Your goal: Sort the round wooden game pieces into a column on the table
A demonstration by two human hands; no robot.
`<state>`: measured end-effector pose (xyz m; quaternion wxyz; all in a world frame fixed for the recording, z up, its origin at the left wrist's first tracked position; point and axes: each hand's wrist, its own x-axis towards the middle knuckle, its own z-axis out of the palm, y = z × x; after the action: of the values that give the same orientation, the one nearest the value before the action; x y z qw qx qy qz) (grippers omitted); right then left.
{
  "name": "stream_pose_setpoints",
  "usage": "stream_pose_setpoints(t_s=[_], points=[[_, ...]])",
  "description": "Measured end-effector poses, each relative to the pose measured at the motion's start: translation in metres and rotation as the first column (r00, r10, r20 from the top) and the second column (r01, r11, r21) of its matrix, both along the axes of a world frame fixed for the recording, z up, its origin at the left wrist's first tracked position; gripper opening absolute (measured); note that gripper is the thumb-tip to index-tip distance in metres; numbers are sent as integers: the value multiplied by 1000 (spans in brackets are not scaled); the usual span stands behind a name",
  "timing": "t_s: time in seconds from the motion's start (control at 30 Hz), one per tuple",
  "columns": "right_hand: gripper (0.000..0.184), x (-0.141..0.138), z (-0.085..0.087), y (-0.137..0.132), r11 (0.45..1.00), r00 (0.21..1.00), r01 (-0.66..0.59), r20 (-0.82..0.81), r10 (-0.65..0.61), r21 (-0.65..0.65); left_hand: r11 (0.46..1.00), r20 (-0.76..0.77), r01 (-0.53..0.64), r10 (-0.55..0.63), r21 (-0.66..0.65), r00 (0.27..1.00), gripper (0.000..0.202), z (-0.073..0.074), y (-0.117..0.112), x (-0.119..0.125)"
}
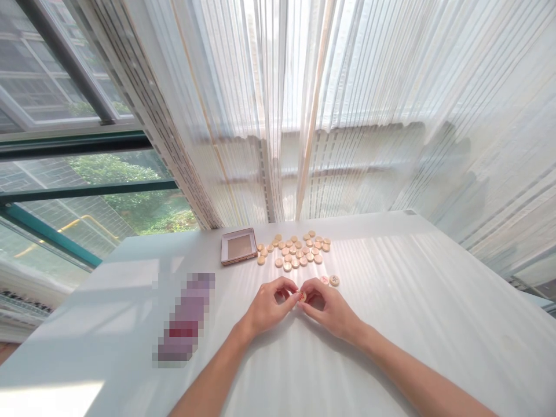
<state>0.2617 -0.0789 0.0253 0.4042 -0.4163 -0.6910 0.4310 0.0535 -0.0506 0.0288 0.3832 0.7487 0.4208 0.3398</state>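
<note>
My left hand (270,304) and my right hand (330,307) meet above the white table, thumbs and forefingers pinched together. Between their fingertips is a round wooden Chinese chess piece (303,296) with a red marking on its face. Just beyond my right hand lie two more pieces, a red-marked one (324,280) and a dark-marked one (334,280). Farther off, several pale wooden pieces (299,253) are spread in a loose cluster. Their markings are too small to read.
A shallow open box (224,250) stands left of the cluster, near the table's far edge. On the left of the table (412,324) is a blurred-out purple object (186,315). Sheer striped curtains (369,75) hang behind the table, beside a window (95,185).
</note>
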Motion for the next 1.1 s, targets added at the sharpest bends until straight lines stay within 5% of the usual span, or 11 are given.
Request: stream_pose_setpoints(t_s=[1.1], points=[[15, -1, -2, 1, 997, 997, 70, -31, -71, -32, 998, -22, 65, -66, -17, 998, 20, -1, -1, -1]])
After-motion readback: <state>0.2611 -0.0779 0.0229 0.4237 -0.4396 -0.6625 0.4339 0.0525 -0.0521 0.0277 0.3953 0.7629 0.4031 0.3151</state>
